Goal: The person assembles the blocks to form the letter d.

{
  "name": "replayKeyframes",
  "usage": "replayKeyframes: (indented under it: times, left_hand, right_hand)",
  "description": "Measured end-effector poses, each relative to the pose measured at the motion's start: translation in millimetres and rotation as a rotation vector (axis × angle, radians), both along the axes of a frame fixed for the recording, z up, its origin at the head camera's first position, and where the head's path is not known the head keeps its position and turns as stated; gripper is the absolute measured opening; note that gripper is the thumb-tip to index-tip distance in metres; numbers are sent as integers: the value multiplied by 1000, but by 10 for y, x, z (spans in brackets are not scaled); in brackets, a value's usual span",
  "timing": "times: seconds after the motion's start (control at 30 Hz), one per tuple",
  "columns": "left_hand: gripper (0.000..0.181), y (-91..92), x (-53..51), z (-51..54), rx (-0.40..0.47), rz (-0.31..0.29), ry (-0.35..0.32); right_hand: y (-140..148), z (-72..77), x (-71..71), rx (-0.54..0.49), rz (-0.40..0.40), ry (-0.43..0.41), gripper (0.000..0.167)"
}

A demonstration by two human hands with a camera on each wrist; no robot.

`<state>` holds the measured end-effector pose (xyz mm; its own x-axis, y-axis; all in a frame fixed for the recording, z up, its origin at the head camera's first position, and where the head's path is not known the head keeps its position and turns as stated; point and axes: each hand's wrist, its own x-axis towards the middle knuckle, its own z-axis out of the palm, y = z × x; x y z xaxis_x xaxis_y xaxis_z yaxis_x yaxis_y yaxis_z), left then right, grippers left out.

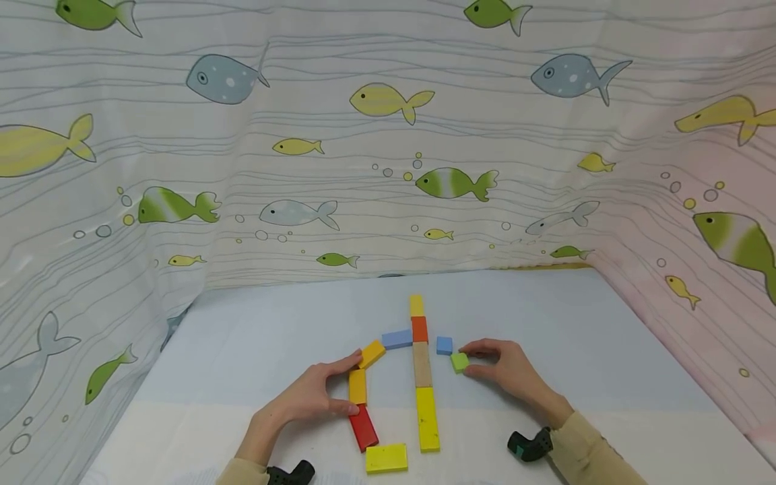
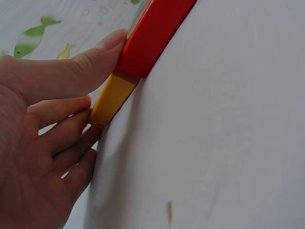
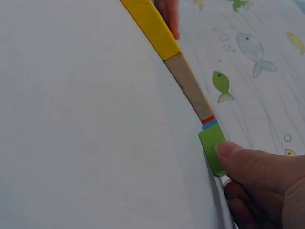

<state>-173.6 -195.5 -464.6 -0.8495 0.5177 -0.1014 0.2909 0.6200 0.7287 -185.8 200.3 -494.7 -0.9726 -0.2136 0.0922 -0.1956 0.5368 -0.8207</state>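
Note:
My left hand (image 1: pixel 308 393) spans an upright orange block (image 1: pixel 358 386) lengthwise, its thumb by the joint with a red block (image 1: pixel 364 429) and its fingertips at the far end. Another orange block (image 1: pixel 372 353) slants off beyond those fingertips. Between thumb and fingers, my right hand (image 1: pixel 510 369) pinches a small green block (image 1: pixel 460 362). Just beyond the green one lies a small blue block (image 1: pixel 444 345). In the right wrist view the thumb presses on the green block (image 3: pixel 212 149); the other fingers are partly hidden.
A straight column runs up the middle: long yellow block (image 1: pixel 427 419), bare-wood block (image 1: pixel 422 364), red-orange block (image 1: pixel 419 329), small yellow block (image 1: pixel 416 305). A longer blue block (image 1: pixel 397 339) touches its left side. Another yellow block (image 1: pixel 386 459) lies near the front. Fish-patterned cloth (image 1: pixel 376 188) surrounds the table.

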Motion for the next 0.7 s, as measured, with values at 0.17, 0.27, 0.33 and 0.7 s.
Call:
replayKeyframes:
  times: [0.17,0.27,0.33,0.7]
  left_hand:
    - [88,-4,15,4,-5,3,6]
    - [88,-10,15,2,-12,6,12]
    - [88,-11,13,2,-11,5,13]
    - [88,-3,10,-5,5,-3,13]
  right_hand:
    - [-24,12,53,3,-15,-2,34]
    - [-43,29,77,1,-25,-8,32]
    - [-54,42,91,3,-34,-15,31]
    - [-119,159,267,19,-27,-1,30]
